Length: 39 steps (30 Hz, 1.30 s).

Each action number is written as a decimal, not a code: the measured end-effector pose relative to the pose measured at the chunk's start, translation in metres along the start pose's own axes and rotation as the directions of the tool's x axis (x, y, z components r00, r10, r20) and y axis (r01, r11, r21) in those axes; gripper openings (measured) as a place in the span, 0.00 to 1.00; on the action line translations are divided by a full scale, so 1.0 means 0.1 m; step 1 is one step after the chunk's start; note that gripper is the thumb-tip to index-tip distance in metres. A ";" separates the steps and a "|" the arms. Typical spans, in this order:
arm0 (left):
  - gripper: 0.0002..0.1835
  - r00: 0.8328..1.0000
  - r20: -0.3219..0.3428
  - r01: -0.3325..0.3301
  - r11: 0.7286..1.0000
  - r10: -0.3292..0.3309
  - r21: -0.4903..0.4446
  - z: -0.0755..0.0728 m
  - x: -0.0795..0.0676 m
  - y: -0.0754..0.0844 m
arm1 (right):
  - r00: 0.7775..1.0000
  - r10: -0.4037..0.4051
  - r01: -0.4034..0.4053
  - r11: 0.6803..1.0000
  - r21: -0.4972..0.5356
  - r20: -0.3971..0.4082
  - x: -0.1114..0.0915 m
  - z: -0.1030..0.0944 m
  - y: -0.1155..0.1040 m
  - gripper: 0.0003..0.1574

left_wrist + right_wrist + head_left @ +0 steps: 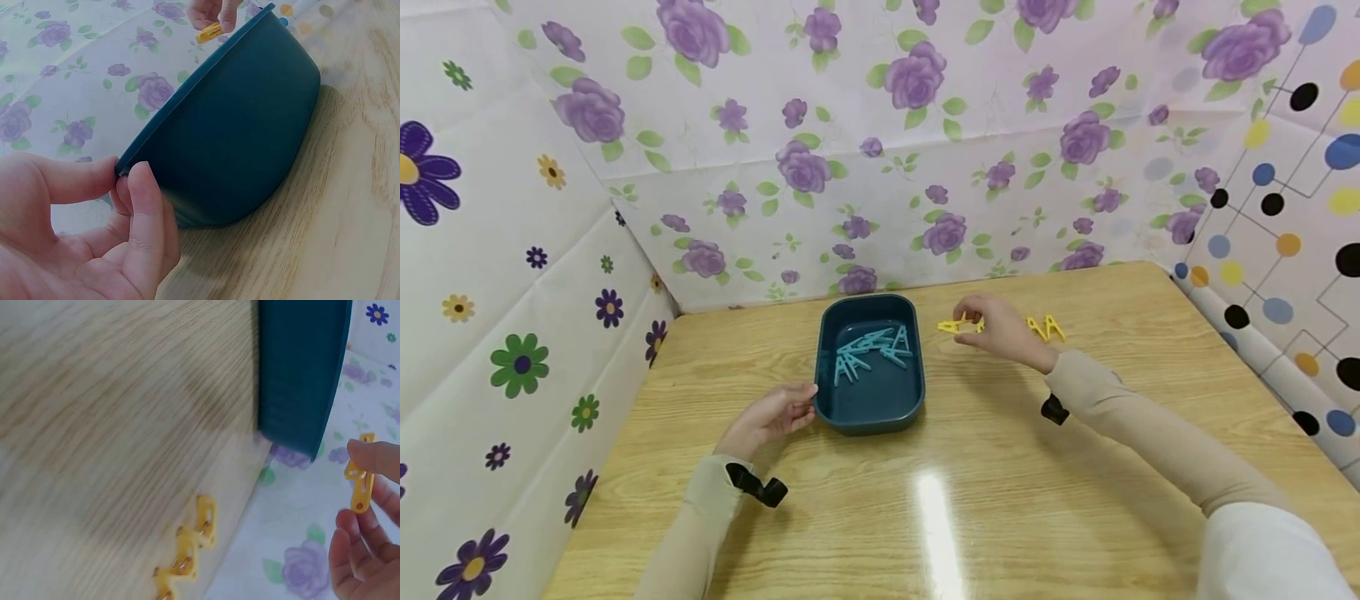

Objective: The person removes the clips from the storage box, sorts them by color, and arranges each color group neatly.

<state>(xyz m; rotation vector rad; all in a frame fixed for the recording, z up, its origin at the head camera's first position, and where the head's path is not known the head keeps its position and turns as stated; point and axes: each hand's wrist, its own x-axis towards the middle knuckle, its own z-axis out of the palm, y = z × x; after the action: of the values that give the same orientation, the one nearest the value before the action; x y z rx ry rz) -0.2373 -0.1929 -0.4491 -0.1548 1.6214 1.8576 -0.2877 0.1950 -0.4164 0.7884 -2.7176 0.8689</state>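
"What's hard to see?"

"The blue clips (pixel 876 339) overlap in the tub (pixel 871 403), so I can't count them. Both wrist views show only the tub's outer wall, with its inside hidden."

"And the yellow clips (pixel 186 555)?"

"They lie in a staggered row near the far edge of the table (pixel 1037 475). In the right wrist view the last is cut off at the bottom; from the head, the right hand (pixel 1006 333) covers part of the row."

"How is that hand set?"

"Thumb and forefinger pinch one yellow clip, the held clip (pixel 365 490), with part of it behind the thumb. The other fingers bend loosely. The right wrist view crops the hand at its right edge."

"Where's that clip, then?"

"Off the table, to the right of the tub's right rim, near the table's far edge."

"The left hand (pixel 772 418)?"

"Pinching the tub's left rim between thumb and fingers, toward the near left corner. Its palm runs out of the left wrist view, and the head view crops both sleeves (pixel 1157 450)."
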 end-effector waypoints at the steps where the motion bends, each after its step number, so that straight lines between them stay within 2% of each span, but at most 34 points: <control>1: 0.09 1.000 -0.001 0.001 1.000 -0.001 -0.002 0.00 0.00 0.00 | 1.000 0.019 -0.018 1.000 0.009 -0.005 -0.01 -0.01 0.03 0.15; 7: 0.08 1.000 0.008 0.006 1.000 -0.005 -0.021 -0.01 -0.01 0.02 | 0.987 0.162 -0.161 0.986 0.041 -0.012 -0.10 -0.12 0.16 0.16; 11: 0.08 1.000 0.010 0.000 1.000 0.000 -0.011 -0.02 0.00 0.02 | 0.964 0.266 -0.264 0.962 0.062 -0.021 -0.14 -0.19 0.23 0.16; 16: 0.06 1.000 -0.005 -0.002 1.000 0.002 0.003 -0.02 0.00 0.03 | 0.936 0.352 -0.351 0.934 0.062 -0.006 -0.18 -0.25 0.35 0.16; 25: 0.09 1.000 -0.007 0.011 1.000 -0.011 -0.001 -0.01 -0.01 0.02 | 0.860 0.506 -0.509 0.859 0.043 0.070 -0.34 -0.38 0.61 0.19; 28: 0.09 1.000 -0.002 0.010 1.000 -0.010 -0.001 0.00 -0.02 0.02 | 0.830 0.550 -0.555 0.830 0.051 0.095 -0.40 -0.43 0.72 0.24; 33: 0.09 1.000 -0.005 0.000 1.000 0.000 0.009 0.00 -0.02 0.01 | 0.791 0.604 -0.611 0.789 0.063 0.101 -0.50 -0.52 0.87 0.26; 39: 0.16 1.000 -0.001 0.001 1.000 -0.001 0.022 0.02 -0.01 0.01 | 0.749 0.647 -0.658 0.751 0.053 0.144 -0.59 -0.60 1.01 0.29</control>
<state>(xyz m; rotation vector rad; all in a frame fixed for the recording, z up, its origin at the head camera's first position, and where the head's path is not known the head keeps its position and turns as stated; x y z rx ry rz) -0.2359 -0.1915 -0.4471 -0.1468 1.6412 1.8382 -0.2918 0.3251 -0.4360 -0.1663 -3.1128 1.1131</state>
